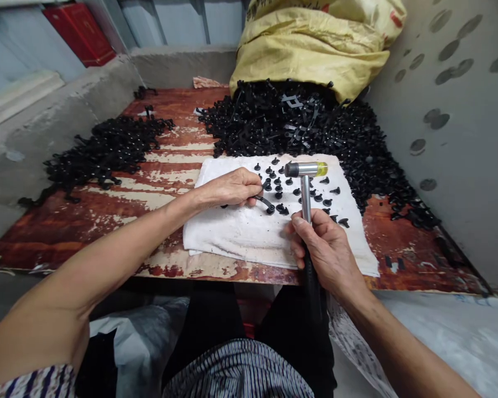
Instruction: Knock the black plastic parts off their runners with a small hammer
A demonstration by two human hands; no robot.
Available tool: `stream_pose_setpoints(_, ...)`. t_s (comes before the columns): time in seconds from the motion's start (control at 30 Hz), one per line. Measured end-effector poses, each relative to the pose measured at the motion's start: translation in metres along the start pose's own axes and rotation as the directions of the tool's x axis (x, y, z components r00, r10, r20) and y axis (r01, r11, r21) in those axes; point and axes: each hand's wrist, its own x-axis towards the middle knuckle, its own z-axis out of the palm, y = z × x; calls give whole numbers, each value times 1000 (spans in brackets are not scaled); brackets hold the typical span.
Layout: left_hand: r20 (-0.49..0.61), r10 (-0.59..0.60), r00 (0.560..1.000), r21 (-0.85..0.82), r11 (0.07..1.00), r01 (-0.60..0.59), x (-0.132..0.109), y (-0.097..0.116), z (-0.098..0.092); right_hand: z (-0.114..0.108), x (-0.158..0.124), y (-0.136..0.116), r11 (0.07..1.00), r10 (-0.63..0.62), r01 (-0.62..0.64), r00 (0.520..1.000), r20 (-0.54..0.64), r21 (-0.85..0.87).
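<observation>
My left hand (240, 187) is closed on a curved black plastic arm (264, 202). One end of that arm sits over a small round black part on the white cloth (232, 235). In my right hand (321, 243) is a mallet (306, 193), gripped around its handle. Its head has one black face and one yellow face, and it is raised above the cloth. Several small black caps with stems (278, 188) stand scattered on the cloth between and beyond my hands. Some black pieces (343, 222) lie near the cloth's right side.
A large heap of black plastic parts (265, 124) spills from a yellow sack (307, 50) at the back. A smaller heap of black parts (108, 146) lies on the left of the worn red-brown tabletop (166, 171). A spotted wall (431, 110) borders the right side.
</observation>
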Motion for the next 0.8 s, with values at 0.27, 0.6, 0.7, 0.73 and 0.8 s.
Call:
stream_pose_setpoints(0.27, 23, 28, 999, -5, 1000, -28, 7, -4, -1, 0, 1, 1, 1000, 18, -18, 1000, -6, 24)
stream_pose_setpoints(0.6, 37, 52, 998, 20, 998, -53, 9, -4, -1, 1, 0, -2, 999, 27, -27, 1000, 5, 23)
stream_pose_setpoints(0.7, 27, 46, 999, 12, 999, -46, 10, -4, 0, 1, 0, -1, 999, 19, -19, 1000, 11, 27)
stream_pose_setpoints(0.73, 24, 47, 999, 8, 999, -47, 10, -4, 0, 0, 0, 0, 999, 18, -18, 1000, 12, 29)
stream_pose_setpoints(0.8, 20, 51, 998, 3, 999, -51, 10, -5, -1, 0, 0, 0, 999, 19, -20, 1000, 15, 34)
